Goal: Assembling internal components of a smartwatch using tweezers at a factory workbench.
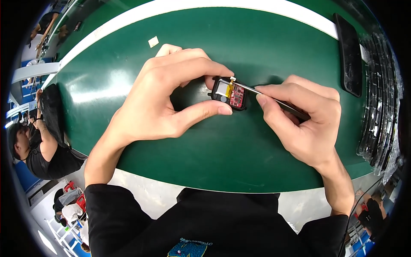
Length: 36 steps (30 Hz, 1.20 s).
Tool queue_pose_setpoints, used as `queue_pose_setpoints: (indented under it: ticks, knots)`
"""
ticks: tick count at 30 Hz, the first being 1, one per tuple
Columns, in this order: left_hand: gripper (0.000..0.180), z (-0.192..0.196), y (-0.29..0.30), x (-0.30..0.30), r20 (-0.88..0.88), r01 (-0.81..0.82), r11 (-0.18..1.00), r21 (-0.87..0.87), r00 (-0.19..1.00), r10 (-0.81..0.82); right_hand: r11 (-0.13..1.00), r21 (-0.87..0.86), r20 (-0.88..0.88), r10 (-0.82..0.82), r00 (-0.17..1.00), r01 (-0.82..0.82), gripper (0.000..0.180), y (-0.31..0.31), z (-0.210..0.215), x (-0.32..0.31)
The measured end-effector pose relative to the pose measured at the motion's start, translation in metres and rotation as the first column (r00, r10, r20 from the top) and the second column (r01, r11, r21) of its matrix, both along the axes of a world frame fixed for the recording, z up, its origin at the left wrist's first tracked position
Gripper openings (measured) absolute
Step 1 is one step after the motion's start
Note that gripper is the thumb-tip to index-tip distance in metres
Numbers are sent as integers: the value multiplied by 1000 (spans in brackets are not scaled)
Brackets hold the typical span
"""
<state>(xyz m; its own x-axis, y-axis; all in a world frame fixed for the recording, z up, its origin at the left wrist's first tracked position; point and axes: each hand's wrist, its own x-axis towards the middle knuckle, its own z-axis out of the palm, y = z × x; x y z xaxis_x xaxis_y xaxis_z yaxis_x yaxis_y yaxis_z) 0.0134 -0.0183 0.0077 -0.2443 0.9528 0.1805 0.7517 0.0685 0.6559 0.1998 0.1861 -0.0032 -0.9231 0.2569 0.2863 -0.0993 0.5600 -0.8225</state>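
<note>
Between the thumb and fingers of my left hand is a small black device case with its inside facing up. Inside it lie a silver battery with yellow tape and a red circuit board. A short flex cable with a white end rises at the case's upper edge. My right hand pinches a pair of metal tweezers. Their tips reach the upper edge of the case beside the flex cable; whether they grip it is too small to tell.
A green table spreads under my hands. A small pale square lies beyond my left hand. At the right are a black phone-like slab and stacked clear plastic trays. Another person sits at the left edge.
</note>
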Motion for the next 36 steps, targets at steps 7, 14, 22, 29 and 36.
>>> queue_pose_setpoints:
  ticks: [7,14,22,29,36]
  knots:
    - [56,0,1,0,30,-16,1000,-12,999,17,1000,29,-33,4,999,-4,16,2,-3,1]
    - [55,4,2,3,7,-28,1000,-7,1000,29,966,256,-179,5,984,41,25,2,-7,3]
    - [51,4,3,2,2,-22,1000,-7,1000,22,931,361,-229,22,973,64,29,-1,-9,2]
    - [57,-3,-2,-17,7,83,996,21,996,-83,977,214,-158,40,987,-5,22,-2,-4,2]
    - [59,0,-1,-22,75,133,991,-20,989,-131,999,18,-17,28,999,-27,16,0,0,3]
